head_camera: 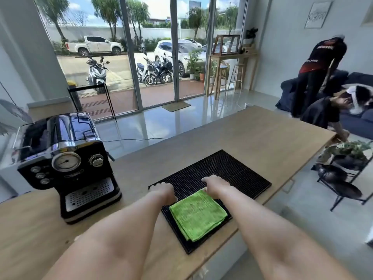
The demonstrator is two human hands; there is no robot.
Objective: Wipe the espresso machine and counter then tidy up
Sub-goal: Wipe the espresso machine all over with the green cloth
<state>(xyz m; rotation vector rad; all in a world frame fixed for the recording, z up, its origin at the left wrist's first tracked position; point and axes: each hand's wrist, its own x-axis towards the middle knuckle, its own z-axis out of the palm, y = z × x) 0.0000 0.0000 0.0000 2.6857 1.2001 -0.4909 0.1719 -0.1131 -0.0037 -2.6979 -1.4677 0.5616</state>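
Observation:
A black and chrome espresso machine (68,164) stands on the left of the wooden counter (262,136). To its right lies a black rubber bar mat (232,170), and a folded green cloth (197,214) rests on the mat's near end. My left hand (163,189) is on the mat's left corner with its fingers curled down over the edge; what they grip is hidden. My right hand (216,184) presses palm-down on the mat just past the cloth's far edge, touching it, with nothing in it.
The counter's right edge drops to the floor, where a black metal plant stand (343,172) sits. The machine's cord (131,139) runs off the back edge. Two people (323,77) are by a blue sofa at the far right. Glass doors fill the far wall.

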